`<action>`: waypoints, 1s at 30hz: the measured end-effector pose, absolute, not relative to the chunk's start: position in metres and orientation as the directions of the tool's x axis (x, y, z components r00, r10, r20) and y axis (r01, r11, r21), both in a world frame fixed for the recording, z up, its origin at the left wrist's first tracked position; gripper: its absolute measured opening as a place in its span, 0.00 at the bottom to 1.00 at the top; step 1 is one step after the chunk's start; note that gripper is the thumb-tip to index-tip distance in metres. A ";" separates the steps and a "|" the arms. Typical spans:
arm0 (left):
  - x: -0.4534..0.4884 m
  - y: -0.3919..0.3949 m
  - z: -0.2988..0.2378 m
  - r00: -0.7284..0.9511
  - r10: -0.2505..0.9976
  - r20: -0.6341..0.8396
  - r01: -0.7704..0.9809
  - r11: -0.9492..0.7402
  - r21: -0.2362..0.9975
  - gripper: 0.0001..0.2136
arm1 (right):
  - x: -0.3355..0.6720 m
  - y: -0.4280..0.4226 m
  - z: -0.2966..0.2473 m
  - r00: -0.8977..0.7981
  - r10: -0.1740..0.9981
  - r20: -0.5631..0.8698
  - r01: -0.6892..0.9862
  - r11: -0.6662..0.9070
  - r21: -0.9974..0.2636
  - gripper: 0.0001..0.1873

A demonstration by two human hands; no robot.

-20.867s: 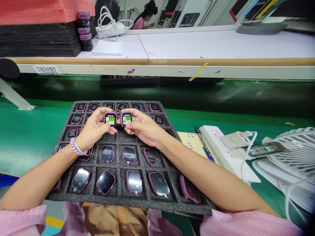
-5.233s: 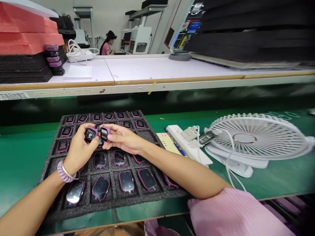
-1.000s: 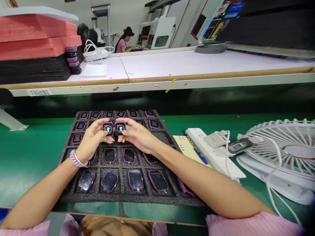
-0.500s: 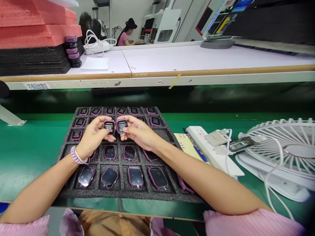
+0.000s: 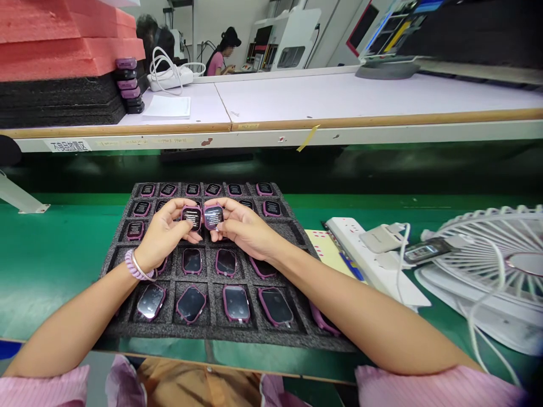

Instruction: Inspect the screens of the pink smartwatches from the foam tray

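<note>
My left hand [image 5: 163,237] pinches a purple smartwatch body [image 5: 192,217] whose dark screen shows white text. My right hand [image 5: 244,227] holds a second purple watch body [image 5: 213,216] beside it, also with a dark text screen. Both are held side by side just above the black foam tray [image 5: 203,328]. The tray's pockets hold several purple watch bodies: those in the far rows [image 5: 192,189] show lit text screens, those in the near rows [image 5: 236,302] are dark and glossy.
A white power strip [image 5: 360,249] with a plugged charger, a small device [image 5: 426,250] and a white fan [image 5: 496,254] lie right of the tray on the green belt. Behind, a white bench carries red and black foam stacks [image 5: 59,73]. A person sits far back.
Both watch screens changed from a coloured dial to dark screens with white text. My hands stayed over the tray's middle rows; the view shifted slightly.
</note>
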State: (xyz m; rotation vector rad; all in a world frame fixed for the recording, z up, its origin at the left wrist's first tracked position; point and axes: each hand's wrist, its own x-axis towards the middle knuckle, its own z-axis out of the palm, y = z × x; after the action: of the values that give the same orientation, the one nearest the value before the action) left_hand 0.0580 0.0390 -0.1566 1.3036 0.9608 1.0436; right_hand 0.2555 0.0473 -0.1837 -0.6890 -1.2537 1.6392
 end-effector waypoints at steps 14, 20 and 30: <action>0.057 0.039 -0.155 0.287 0.957 0.039 -0.064 -0.022 0.998 0.20 | 0.255 0.047 -0.185 -0.427 0.898 0.104 -0.313 -0.039 -0.949 0.26; 0.057 0.039 -0.158 0.280 0.958 0.057 -0.066 -0.040 0.997 0.24 | 0.255 0.048 -0.189 -0.411 0.904 0.116 -0.325 -0.027 -0.945 0.27; 0.057 0.038 -0.154 0.292 0.956 -0.016 -0.114 0.051 0.992 0.20 | 0.254 0.049 -0.185 -0.382 0.922 0.066 -0.396 -0.098 -0.913 0.21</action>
State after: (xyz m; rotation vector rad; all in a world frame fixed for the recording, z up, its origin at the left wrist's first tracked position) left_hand 0.0566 0.0380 -0.1542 1.2219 0.9215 1.0224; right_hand 0.2535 0.0486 -0.1852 -0.6831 -1.1450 1.6738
